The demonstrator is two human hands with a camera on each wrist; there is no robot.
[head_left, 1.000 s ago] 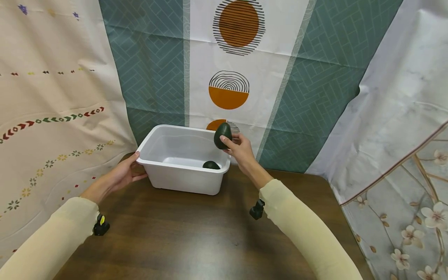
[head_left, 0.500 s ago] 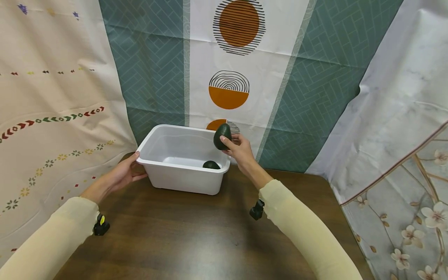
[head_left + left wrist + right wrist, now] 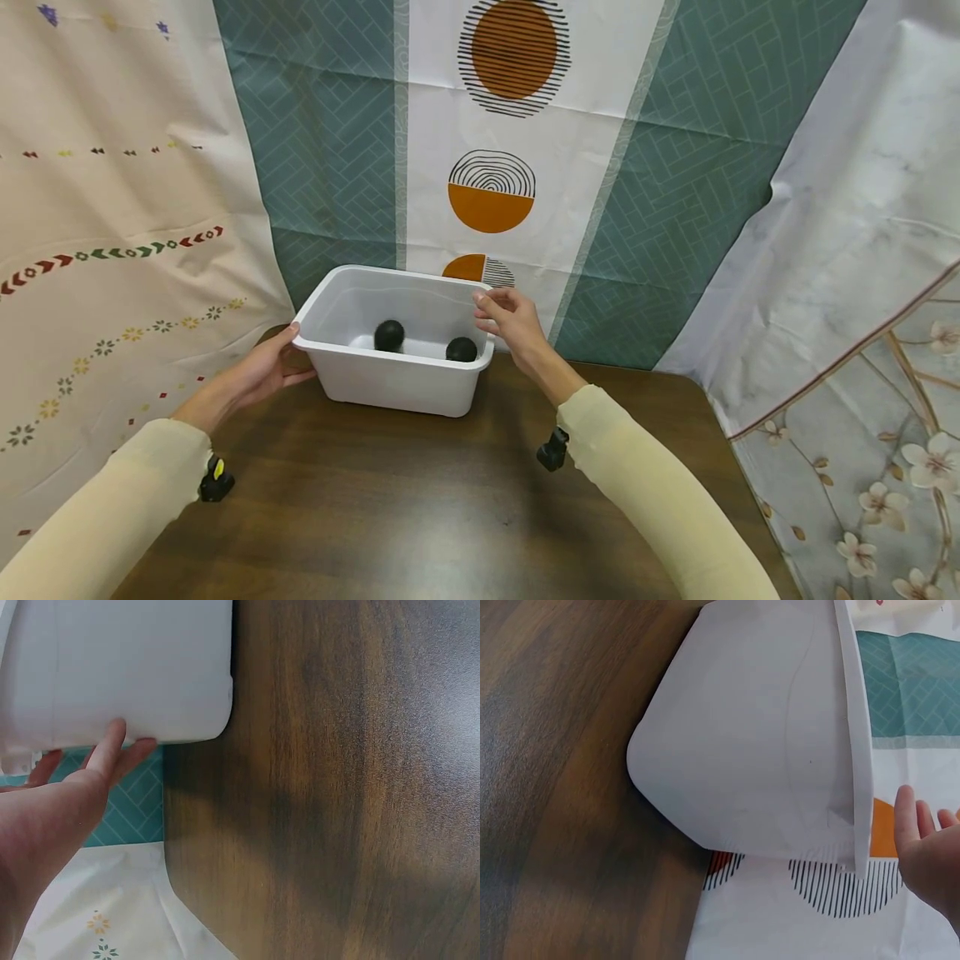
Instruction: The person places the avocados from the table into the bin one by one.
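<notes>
In the head view a white plastic tub [image 3: 397, 387] stands on the brown table. Two dark green avocados lie inside: one avocado [image 3: 389, 336] nearer the middle and another avocado [image 3: 461, 350] by the right end, both partly hidden by the front wall. My left hand [image 3: 258, 371] holds the tub's left end, thumb at the rim; the left wrist view shows its fingers [image 3: 112, 746] against the outer wall. Over the right rim hovers my right hand [image 3: 513, 321], fingers loosely bent and holding nothing. In the right wrist view that hand is apart from the tub's rim [image 3: 861, 750].
The wooden table [image 3: 420, 500] stretches in front of the tub. Behind the tub hangs a teal and white patterned cloth [image 3: 330, 150]. A cream cloth [image 3: 135, 208] hangs at the left, a floral one [image 3: 862, 400] at the right.
My right hand has let go of the avocado it held above the tub; it now lies inside. The other avocado has shifted slightly right. The left hand stays in place.
</notes>
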